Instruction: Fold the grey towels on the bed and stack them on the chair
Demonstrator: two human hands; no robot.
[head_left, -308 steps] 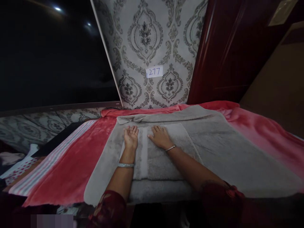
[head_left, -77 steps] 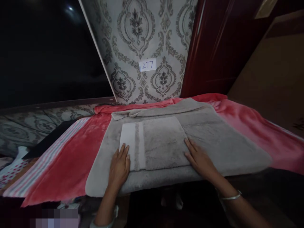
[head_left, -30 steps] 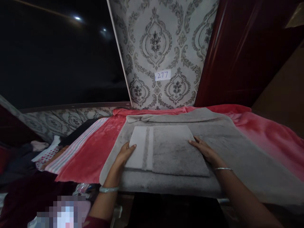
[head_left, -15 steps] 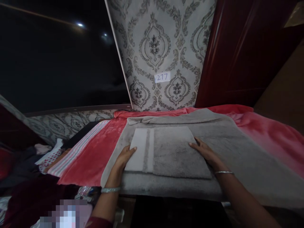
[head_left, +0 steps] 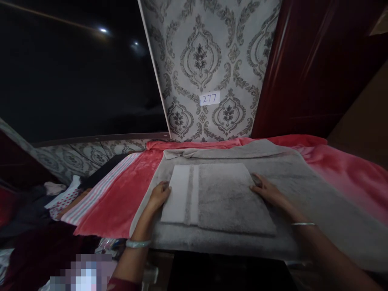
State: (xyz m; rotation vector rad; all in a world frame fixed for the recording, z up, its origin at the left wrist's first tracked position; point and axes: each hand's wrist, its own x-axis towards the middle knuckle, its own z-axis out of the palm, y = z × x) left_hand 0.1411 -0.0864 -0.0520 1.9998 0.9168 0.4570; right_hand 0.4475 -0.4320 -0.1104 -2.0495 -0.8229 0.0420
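towel, folded, is laid on grey blanket, its long axis set crosswise between left hand and right hand, both curled at its short edges, neither clearly nearer, whether pinching cannot be told.

Person's forearms reach forward; left hand and right hand well apart, thumbs pointing inward, fingers partly curled, small gap between right thumb and fingers

Blue handwritten "277" on white paper label against patterned wallpaper; mark on screen's lower frame unreadable.
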